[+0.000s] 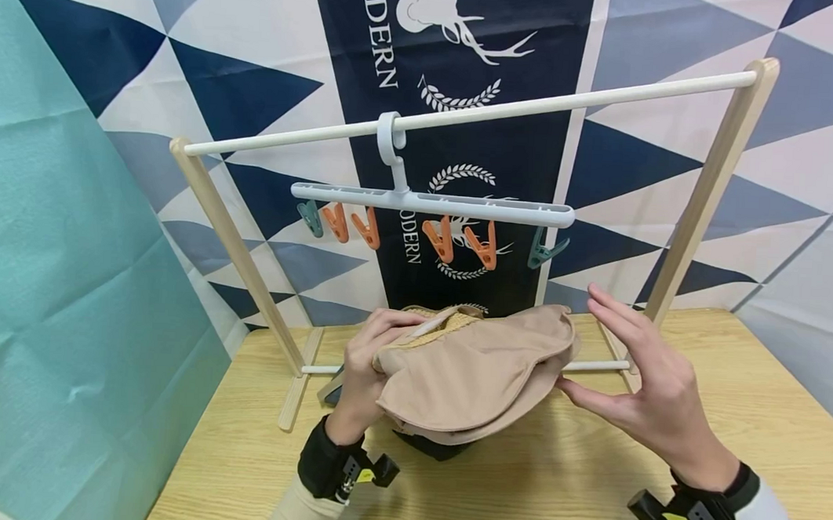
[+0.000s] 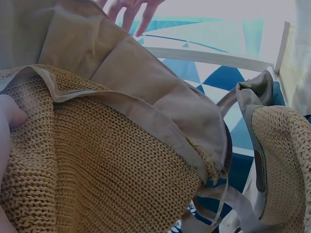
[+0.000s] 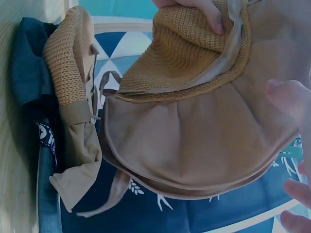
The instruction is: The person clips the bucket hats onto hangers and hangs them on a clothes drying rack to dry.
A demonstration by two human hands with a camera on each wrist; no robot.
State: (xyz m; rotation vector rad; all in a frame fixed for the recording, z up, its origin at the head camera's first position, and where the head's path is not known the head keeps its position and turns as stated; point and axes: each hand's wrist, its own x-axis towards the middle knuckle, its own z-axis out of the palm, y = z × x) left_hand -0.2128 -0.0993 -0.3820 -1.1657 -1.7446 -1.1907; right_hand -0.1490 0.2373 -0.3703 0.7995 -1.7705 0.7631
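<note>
Your left hand (image 1: 371,364) grips the hat (image 1: 470,377) at 9 o'clock; right hand (image 1: 657,386) splayed by 3, contact unclear; best support the brim (image 3: 194,141) evenly.

White letters "ODERN" (image 1: 380,37) run sideways twice on the far dark panel (image 1: 535,160); yellow labels (image 1: 365,475) on the left and right wristbands (image 1: 321,461) are illegible.

Lower centre, head view: wide-brimmed beige cloth hat (image 1: 477,377), tan knitted section (image 2: 126,165)
Upper centre, the straight plastic hanger (image 1: 462,207) is pale grey, its clips (image 1: 439,241) orange and teal; navy and white triangles pattern the wall covering (image 1: 88,46).
</note>
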